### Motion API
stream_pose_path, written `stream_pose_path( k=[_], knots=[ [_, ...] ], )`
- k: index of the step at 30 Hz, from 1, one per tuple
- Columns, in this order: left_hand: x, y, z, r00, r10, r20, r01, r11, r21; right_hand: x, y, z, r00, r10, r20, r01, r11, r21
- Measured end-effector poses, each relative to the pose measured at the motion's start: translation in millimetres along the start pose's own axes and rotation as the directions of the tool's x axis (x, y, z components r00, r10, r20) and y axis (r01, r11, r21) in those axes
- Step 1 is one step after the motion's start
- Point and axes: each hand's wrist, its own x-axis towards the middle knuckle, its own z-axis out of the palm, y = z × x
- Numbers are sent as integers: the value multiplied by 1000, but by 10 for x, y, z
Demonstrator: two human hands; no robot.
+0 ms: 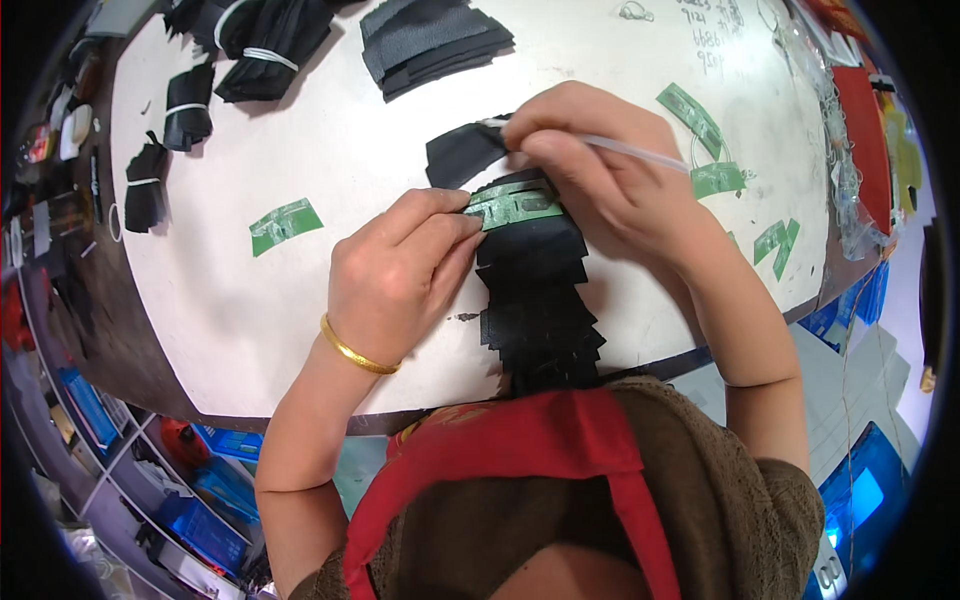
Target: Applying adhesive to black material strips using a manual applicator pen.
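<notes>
My right hand [620, 170] pinches a slim whitish pen-like stick [640, 152], its tip end over a loose black fabric piece [462, 155]. My left hand [400, 250], with a gold bangle at the wrist, has its fingers closed on the left end of a green curved template [525, 206]. That template lies across the top of a row of overlapping black fabric pieces [535, 290], which runs down to the near table edge. Part of the loose black piece is hidden behind my right fingers.
More green templates lie left [285, 227] and right [690, 115] on the white-covered table [230, 330]. Banded black bundles [187, 108] and a stack of black pieces [430, 45] sit at the far side. Clear plastic and a red item [862, 140] line the right edge.
</notes>
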Motion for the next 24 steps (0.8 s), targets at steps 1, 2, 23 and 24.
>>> stream_pose_path(
  k=[1, 2, 23, 24],
  knots=[
    [-2, 40, -19, 1000, -2, 3, 2, 1000, -4, -41, -44, -37, 1000, 6, 1, -6, 1000, 0],
    [-6, 83, -37, 999, -31, -5, 31, 999, -16, -74, -89, -74, 992, 107, -69, -101, 991, 91],
    [92, -44, 71, 989, -65, -132, 87, 981, 171, -35, -64, 33, 880, 467, -84, -387, 809, 442],
    [81, -42, 80, 989, -58, -135, 82, 979, 187, -34, -69, 38, 877, 473, -83, -391, 805, 447]
  ],
)
